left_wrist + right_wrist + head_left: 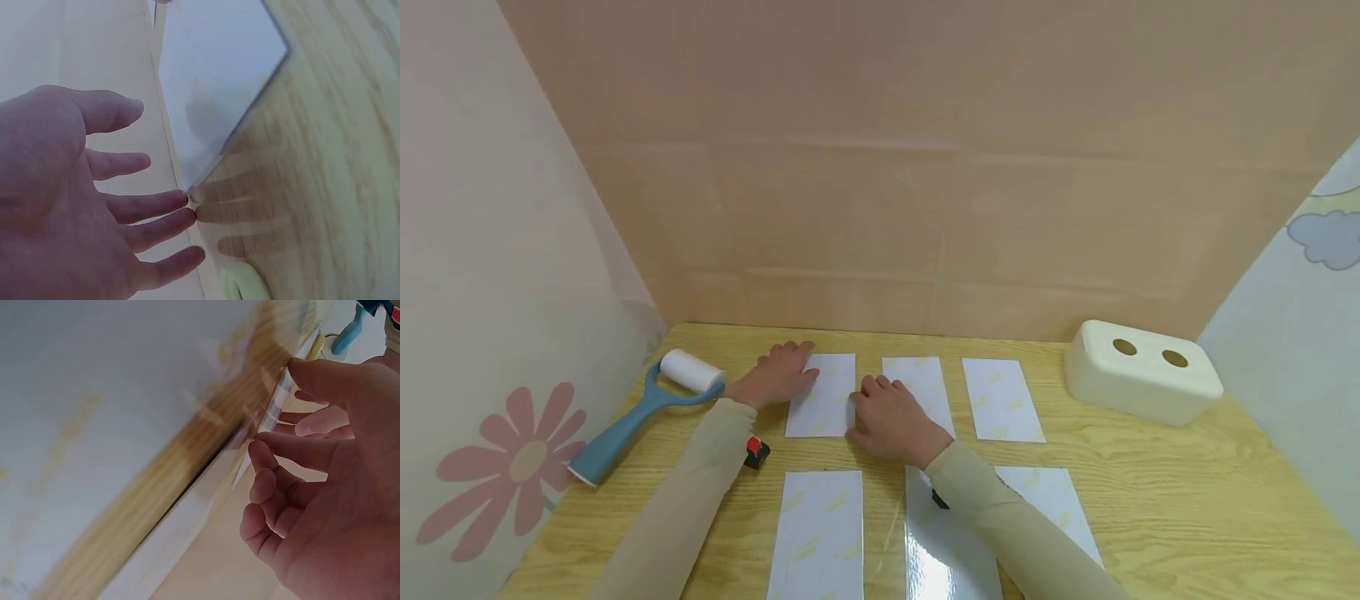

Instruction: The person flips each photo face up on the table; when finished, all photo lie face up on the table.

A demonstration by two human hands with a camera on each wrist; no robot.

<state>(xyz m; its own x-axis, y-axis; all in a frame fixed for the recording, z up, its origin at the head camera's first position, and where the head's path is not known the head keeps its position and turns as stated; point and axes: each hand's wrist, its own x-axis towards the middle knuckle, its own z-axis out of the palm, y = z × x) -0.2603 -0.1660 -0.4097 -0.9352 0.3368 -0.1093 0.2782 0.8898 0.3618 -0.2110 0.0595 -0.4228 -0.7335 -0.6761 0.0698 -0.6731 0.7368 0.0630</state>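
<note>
A white rectangular card (829, 400) with faint yellow marks lies in the back row, leftmost. My left hand (778, 375) rests at its left edge, fingers spread. In the left wrist view, the fingertips of that hand (94, 200) are straight and touch down near a corner of a white card (219, 69). My right hand (895, 419) is at the card's right edge and partly covers the middle card (920, 375). Seen from the right wrist, thumb and index fingertip of this hand (337, 462) touch a card edge apart from each other; the other fingers curl loosely.
Another card (1003, 400) lies right in the back row. In front are a left card (817, 533), a glossy card (943, 558) and a right card (1048, 500) partly under my forearm. A blue-handled lint roller (625, 433) lies left; a cream box with two holes (1135, 383) stands right.
</note>
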